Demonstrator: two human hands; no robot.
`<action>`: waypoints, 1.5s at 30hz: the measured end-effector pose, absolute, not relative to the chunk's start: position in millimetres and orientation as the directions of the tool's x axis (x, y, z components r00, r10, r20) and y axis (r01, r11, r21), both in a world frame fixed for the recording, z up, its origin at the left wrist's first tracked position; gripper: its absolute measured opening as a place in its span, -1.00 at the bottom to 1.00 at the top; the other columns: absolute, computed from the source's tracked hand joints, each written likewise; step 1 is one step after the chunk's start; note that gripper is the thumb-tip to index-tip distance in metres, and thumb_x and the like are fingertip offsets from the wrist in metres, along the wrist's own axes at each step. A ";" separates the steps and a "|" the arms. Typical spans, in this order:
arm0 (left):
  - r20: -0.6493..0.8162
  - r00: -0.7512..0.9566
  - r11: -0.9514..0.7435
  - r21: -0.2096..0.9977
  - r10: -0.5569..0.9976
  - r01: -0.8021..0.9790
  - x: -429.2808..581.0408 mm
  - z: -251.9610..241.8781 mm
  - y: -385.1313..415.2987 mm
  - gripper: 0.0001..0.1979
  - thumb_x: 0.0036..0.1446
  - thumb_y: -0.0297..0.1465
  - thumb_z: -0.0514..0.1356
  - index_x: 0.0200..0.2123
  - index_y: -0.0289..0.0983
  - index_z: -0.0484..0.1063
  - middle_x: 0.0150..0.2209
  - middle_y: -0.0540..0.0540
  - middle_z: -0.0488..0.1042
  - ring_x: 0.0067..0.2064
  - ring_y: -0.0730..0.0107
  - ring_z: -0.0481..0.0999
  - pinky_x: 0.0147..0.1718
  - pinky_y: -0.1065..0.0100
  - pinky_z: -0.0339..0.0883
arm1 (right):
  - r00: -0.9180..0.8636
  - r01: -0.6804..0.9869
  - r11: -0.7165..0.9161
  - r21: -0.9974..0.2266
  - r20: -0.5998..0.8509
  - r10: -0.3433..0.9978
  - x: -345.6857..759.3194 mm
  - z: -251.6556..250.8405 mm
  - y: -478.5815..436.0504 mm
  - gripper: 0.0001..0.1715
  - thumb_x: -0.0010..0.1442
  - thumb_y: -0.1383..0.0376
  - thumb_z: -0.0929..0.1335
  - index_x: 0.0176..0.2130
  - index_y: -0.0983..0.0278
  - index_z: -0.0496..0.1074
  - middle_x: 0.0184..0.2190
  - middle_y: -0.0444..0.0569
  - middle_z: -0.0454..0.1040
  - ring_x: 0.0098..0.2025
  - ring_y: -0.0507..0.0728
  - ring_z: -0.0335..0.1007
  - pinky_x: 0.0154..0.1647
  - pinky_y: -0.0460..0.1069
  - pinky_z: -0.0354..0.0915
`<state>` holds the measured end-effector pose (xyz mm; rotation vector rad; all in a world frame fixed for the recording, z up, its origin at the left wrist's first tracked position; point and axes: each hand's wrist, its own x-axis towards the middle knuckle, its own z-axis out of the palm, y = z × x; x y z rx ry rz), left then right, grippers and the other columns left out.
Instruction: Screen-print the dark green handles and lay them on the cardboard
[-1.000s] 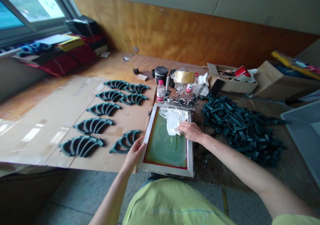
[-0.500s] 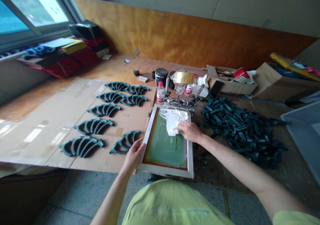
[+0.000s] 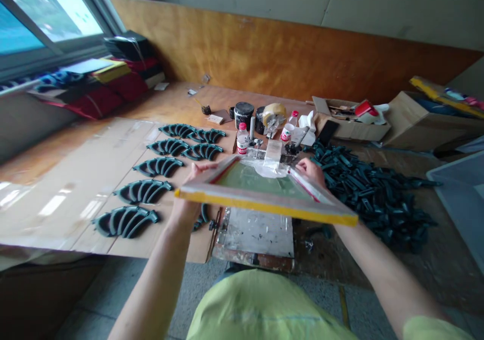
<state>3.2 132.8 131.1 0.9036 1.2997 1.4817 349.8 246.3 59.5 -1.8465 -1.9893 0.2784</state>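
Observation:
A framed mesh screen (image 3: 260,183) is tilted up, its near edge with yellow tape raised above a stained base plate (image 3: 260,231). On the screen's left side my left hand (image 3: 196,176) grips the frame, fingers partly hidden by it. My right hand (image 3: 312,171) is at the frame's right side, its fingers curled; the frame hides part of the palm. White paste and a pale scraper (image 3: 273,153) lie at the screen's far end, beside the metal clamps (image 3: 293,149). Fanned dark green curved parts (image 3: 141,191) sit in groups to the left.
A heap of dark green parts (image 3: 370,193) lies at the right, near a clear plastic bin (image 3: 459,204). Behind the screen stand a bottle (image 3: 242,139), a black tub (image 3: 244,114) and a tape roll (image 3: 274,114). An open cardboard box (image 3: 351,128) is at the back right.
The screen's near edge has risen, uncovering the base plate. My right hand has left the white scraper and moved to the frame's right side; my left hand has moved up with the frame.

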 end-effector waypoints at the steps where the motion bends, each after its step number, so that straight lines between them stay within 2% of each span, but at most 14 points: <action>1: 0.001 -0.289 -0.056 0.982 0.957 -0.181 7.2 139.7 144.8 -0.49 0.10 0.06 0.11 -0.21 -0.27 0.48 -0.26 -0.11 0.54 -0.22 0.27 0.53 -0.29 0.33 0.41 | -0.080 0.900 0.115 -0.420 0.101 0.992 351.6 48.9 235.2 -0.75 0.25 0.19 0.28 -0.15 0.22 0.46 -0.32 -0.04 0.52 -0.26 0.15 0.41 -0.19 0.00 0.30; 6: 0.072 -0.252 -0.132 0.965 0.965 -0.229 17.8 164.7 185.6 -0.52 0.16 0.03 0.07 -0.26 -0.29 0.44 -0.39 -0.08 0.50 -0.32 0.40 0.51 -0.33 0.40 0.38 | -0.352 0.857 0.339 -0.389 0.039 0.935 326.0 1.4 190.8 -0.66 0.17 0.17 0.39 -0.05 0.21 0.43 -0.17 0.00 0.50 -0.10 0.15 0.38 -0.11 0.01 0.29; 9: 0.044 -0.310 -0.128 0.958 0.950 -0.257 22.9 147.4 175.6 -0.52 0.15 0.03 0.09 -0.12 -0.25 0.41 -0.37 -0.06 0.52 -0.32 0.42 0.52 -0.34 0.41 0.38 | -0.412 0.857 0.410 -0.313 0.063 0.909 312.6 -3.3 184.1 -0.71 0.17 0.28 0.40 -0.07 0.20 0.43 -0.15 0.00 0.45 -0.05 0.15 0.32 -0.02 0.04 0.24; 12: -0.244 -0.110 0.213 0.948 0.964 -0.238 39.2 103.2 138.3 -0.42 0.08 0.07 0.15 -0.06 -0.30 0.43 -0.34 -0.14 0.57 -0.34 0.32 0.55 -0.41 0.38 0.38 | -0.386 0.864 0.404 -0.300 0.123 0.915 298.5 10.7 171.1 -0.89 0.20 0.29 0.38 -0.20 0.22 0.45 -0.25 -0.03 0.41 -0.13 0.14 0.31 -0.08 0.02 0.24; 14: -0.512 0.123 0.526 0.833 0.850 -0.170 55.5 69.0 107.6 -0.36 0.02 0.09 0.19 -0.06 -0.34 0.44 -0.27 -0.24 0.59 -0.29 0.19 0.58 -0.43 0.31 0.41 | -0.421 0.843 0.458 -0.283 0.183 0.888 279.2 22.2 151.1 -0.89 0.22 0.25 0.37 -0.22 0.22 0.45 -0.27 -0.01 0.40 -0.14 0.16 0.30 -0.10 0.03 0.23; 19: -0.665 0.011 0.610 0.677 0.746 -0.412 71.7 10.4 55.1 -0.53 -0.01 0.02 0.27 -0.37 -0.31 0.42 -0.44 -0.13 0.55 -0.31 0.20 0.61 -0.51 0.39 0.41 | -0.724 0.604 0.746 -0.280 0.197 0.661 241.4 26.3 105.1 -0.76 0.32 0.25 0.26 -0.07 0.18 0.45 -0.30 -0.03 0.46 -0.19 0.14 0.34 -0.10 0.03 0.24; 21: -0.670 -0.124 0.564 0.698 0.732 -0.441 53.0 -2.8 46.3 -0.57 0.03 -0.02 0.25 -0.39 -0.32 0.42 -0.46 -0.11 0.54 -0.35 0.26 0.61 -0.55 0.45 0.37 | -0.663 0.653 0.677 -0.341 0.175 0.728 265.0 17.4 108.0 -0.67 0.33 0.20 0.25 0.04 0.16 0.41 -0.25 -0.03 0.51 -0.17 0.14 0.39 -0.10 0.01 0.27; 24: -0.664 -0.380 0.516 0.743 0.644 -0.426 3.9 -22.4 32.7 -0.60 0.21 -0.08 0.09 -0.28 -0.33 0.45 -0.33 -0.18 0.59 -0.34 0.33 0.62 -0.50 0.46 0.39 | -0.294 0.889 0.283 -0.359 0.027 0.956 342.2 -6.1 138.0 -0.59 0.37 0.16 0.16 0.03 0.21 0.43 -0.09 0.06 0.51 -0.10 0.16 0.44 -0.08 0.02 0.30; 27: -0.663 -0.577 0.547 0.738 0.477 -0.395 -42.3 -45.7 15.4 -0.58 0.28 -0.14 -0.03 -0.25 -0.34 0.45 -0.29 -0.25 0.60 -0.36 0.33 0.62 -0.48 0.42 0.41 | 0.134 0.970 -0.185 -0.160 -0.288 0.948 427.5 -37.1 170.2 -0.42 0.36 0.03 0.05 0.08 0.21 0.42 -0.08 0.17 0.52 -0.12 0.29 0.48 -0.10 0.15 0.32; 29: -0.663 -0.626 0.584 0.719 0.411 -0.378 -60.7 -61.6 7.6 -0.57 0.28 -0.15 -0.06 -0.26 -0.37 0.44 -0.31 -0.30 0.59 -0.39 0.30 0.61 -0.49 0.39 0.41 | 0.271 0.946 -0.320 -0.057 -0.404 0.874 468.0 -56.3 179.2 -0.32 0.33 -0.06 0.01 0.15 0.16 0.36 -0.04 0.19 0.50 -0.09 0.36 0.47 -0.11 0.21 0.32; 33: -0.667 -0.647 0.678 0.669 0.368 -0.304 -73.4 -84.3 9.7 -0.51 0.25 -0.08 -0.06 -0.29 -0.38 0.44 -0.41 -0.32 0.57 -0.46 0.23 0.58 -0.51 0.30 0.42 | 0.296 0.939 -0.342 -0.033 -0.428 0.854 497.2 -82.5 178.1 -0.25 0.29 -0.10 0.01 0.20 0.23 0.29 -0.02 0.27 0.46 -0.03 0.37 0.45 -0.11 0.20 0.33; 38: -0.622 -0.692 0.798 0.593 0.367 -0.109 -76.1 -82.1 18.7 -0.48 0.20 0.00 -0.07 -0.37 -0.29 0.45 -0.52 -0.27 0.53 -0.42 0.04 0.58 -0.43 0.13 0.44 | 0.352 0.922 -0.387 -0.020 -0.379 0.856 496.0 -89.1 176.6 -0.30 0.24 -0.14 0.09 0.02 0.28 0.38 -0.17 0.26 0.50 -0.11 0.39 0.47 -0.21 0.16 0.34; 42: -0.416 -0.831 0.847 0.518 0.370 0.118 -61.1 -65.5 21.9 -0.52 0.14 0.03 0.00 -0.20 -0.23 0.44 -0.19 -0.33 0.53 -0.02 -0.15 0.49 -0.11 -0.03 0.35 | 0.384 0.908 -0.415 -0.052 -0.294 0.876 495.6 -78.8 167.1 -0.47 0.21 -0.07 0.16 -0.08 0.24 0.35 -0.28 0.21 0.53 -0.25 0.40 0.49 -0.35 0.15 0.32; 45: -0.280 -0.855 0.835 0.480 0.436 0.268 -40.0 -57.7 37.9 -0.48 0.13 0.01 0.02 0.04 -0.14 0.35 0.18 -0.25 0.32 0.22 -0.07 0.24 0.10 -0.02 0.19 | 0.362 0.907 -0.392 -0.155 -0.187 0.913 487.1 -67.6 158.3 -0.48 0.21 -0.05 0.17 -0.06 0.26 0.29 -0.39 0.18 0.52 -0.36 0.36 0.48 -0.39 0.12 0.29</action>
